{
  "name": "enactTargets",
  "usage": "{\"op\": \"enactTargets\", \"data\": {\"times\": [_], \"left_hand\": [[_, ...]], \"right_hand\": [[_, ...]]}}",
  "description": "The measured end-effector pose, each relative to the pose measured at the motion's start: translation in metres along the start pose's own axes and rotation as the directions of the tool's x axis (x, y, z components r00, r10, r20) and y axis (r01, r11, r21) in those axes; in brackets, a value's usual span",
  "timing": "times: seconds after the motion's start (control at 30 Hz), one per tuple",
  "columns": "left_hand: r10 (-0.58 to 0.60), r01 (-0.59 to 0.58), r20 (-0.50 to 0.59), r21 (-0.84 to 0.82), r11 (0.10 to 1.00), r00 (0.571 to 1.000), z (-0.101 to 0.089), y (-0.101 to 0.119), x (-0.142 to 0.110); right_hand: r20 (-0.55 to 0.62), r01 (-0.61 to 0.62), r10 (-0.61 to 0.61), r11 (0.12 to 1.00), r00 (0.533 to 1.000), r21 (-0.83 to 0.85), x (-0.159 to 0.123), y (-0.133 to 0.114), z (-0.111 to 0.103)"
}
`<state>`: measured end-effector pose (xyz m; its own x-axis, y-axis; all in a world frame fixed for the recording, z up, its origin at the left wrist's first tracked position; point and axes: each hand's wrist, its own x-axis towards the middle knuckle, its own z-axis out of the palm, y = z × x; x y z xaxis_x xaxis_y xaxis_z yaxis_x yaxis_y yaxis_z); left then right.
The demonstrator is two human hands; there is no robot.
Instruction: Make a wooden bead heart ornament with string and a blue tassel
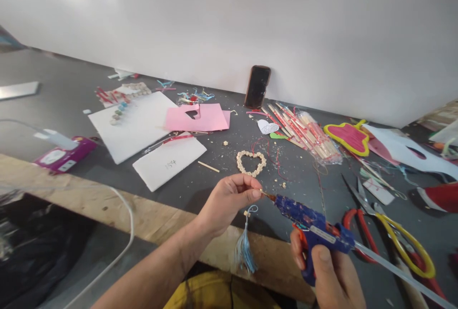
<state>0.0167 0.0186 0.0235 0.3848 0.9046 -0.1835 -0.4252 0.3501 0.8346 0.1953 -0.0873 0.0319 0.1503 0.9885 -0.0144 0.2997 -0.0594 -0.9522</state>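
My right hand [332, 271] is wrapped round a blue glue gun [304, 218], fingers at its orange trigger. A long translucent glue stick [404, 275] runs out of its back. The brown nozzle points left and meets the fingertips of my left hand [236, 199]. Thumb and forefinger there are pinched together; a tiny pale bit shows at their tips, too small to name. Just beyond them lies a heart-shaped ring of small beige pieces [251, 163] on the dark table. Below my left hand, a light blue tassel [245, 247] hangs over the table edge.
A phone [257, 87] leans on the white wall. Bundled wooden sticks [304, 132], red-handled pliers [361, 228] and yellow-handled scissors [400, 237] lie right. White boards [136, 122], pink paper [211, 117] and a purple box [67, 154] lie left. A white cable [130, 223] loops at the front left.
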Motion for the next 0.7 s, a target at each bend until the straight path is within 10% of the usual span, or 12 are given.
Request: {"op": "enactTargets", "data": {"times": [0.7], "left_hand": [[-0.004, 0.003, -0.003, -0.017, 1.000, 1.000, -0.0012, -0.0044, -0.0021]], "right_hand": [[-0.004, -0.015, 0.015, 0.999, 1.000, 0.044, -0.0023, 0.0042, 0.0004]]}}
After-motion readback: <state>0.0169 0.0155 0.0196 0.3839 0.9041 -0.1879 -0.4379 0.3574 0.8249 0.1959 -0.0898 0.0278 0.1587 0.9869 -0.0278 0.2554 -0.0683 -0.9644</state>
